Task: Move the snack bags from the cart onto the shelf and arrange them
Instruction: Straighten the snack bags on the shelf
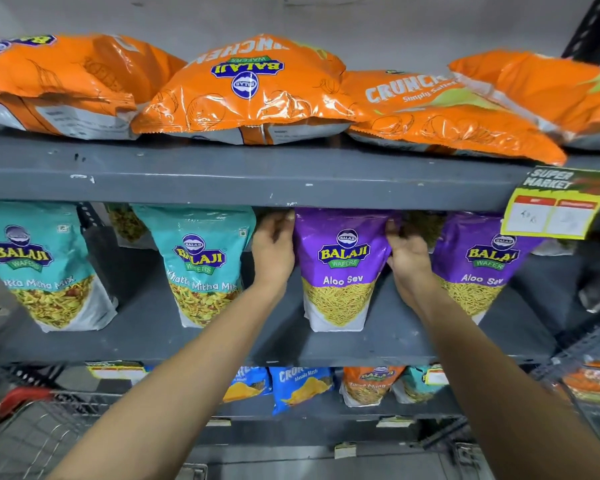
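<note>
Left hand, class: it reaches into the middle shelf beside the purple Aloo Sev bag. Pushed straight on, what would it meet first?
Probably the bag standing behind, dimly visible past the left hand gripping the purple Aloo Sev bag; depth is unclear.

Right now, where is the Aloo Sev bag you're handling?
In the head view, the held Aloo Sev bag stands upright on the middle shelf, between the left hand and right hand, left of a second Aloo Sev bag.

Both arms extended forward and up; left hand (pixel 273 244) and right hand (pixel 406 251) raised, fingers curled, apparently gripping.
</note>
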Demonstrator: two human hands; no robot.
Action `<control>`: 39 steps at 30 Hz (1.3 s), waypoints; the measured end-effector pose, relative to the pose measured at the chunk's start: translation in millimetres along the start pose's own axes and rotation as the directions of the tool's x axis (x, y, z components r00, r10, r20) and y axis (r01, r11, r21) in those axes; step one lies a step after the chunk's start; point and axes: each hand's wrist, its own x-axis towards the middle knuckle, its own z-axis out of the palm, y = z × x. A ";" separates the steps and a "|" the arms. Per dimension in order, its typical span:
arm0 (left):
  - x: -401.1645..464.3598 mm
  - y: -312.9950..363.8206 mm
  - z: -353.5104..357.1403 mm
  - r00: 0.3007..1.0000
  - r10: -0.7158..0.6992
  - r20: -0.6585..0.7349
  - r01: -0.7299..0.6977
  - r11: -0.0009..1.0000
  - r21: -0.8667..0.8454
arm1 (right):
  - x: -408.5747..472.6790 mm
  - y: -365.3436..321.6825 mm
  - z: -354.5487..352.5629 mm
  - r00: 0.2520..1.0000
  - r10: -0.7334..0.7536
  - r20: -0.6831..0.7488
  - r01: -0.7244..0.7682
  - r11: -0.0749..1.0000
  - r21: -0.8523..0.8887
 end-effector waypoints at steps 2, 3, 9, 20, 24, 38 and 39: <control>-8.1 -9.5 -2.5 0.997 -0.072 0.033 0.074 0.995 -0.073 | -9.0 9.1 -10.2 0.998 0.034 0.053 -0.031 0.997 -0.066; -13.1 -18.5 -5.7 0.989 -0.132 0.072 0.138 0.986 -0.090 | -14.8 16.3 -17.9 0.995 0.052 0.088 -0.041 0.992 -0.122; -48.7 -87.0 -34.9 0.847 -0.425 0.319 0.327 0.890 0.317 | -68.0 73.3 -77.3 0.997 0.052 -0.061 -0.075 0.876 -0.477; -61.8 -135.9 -23.3 0.824 -0.392 0.410 0.226 0.890 0.396 | -61.6 84.0 -151.4 0.874 -0.164 -0.457 -0.185 0.758 -0.626; -64.9 -138.7 -17.4 0.845 -0.377 0.379 0.209 0.885 0.416 | -46.5 83.9 -153.2 0.902 -0.151 -0.404 -0.166 0.743 -0.648; -69.4 -143.5 -23.3 0.846 -0.362 0.391 0.207 0.900 0.384 | -47.2 87.5 -164.4 0.909 -0.190 -0.371 -0.104 0.758 -0.644; -71.2 -143.4 -27.9 0.852 -0.365 0.376 0.218 0.900 0.378 | -51.7 87.2 -163.9 0.899 -0.210 -0.385 -0.093 0.768 -0.634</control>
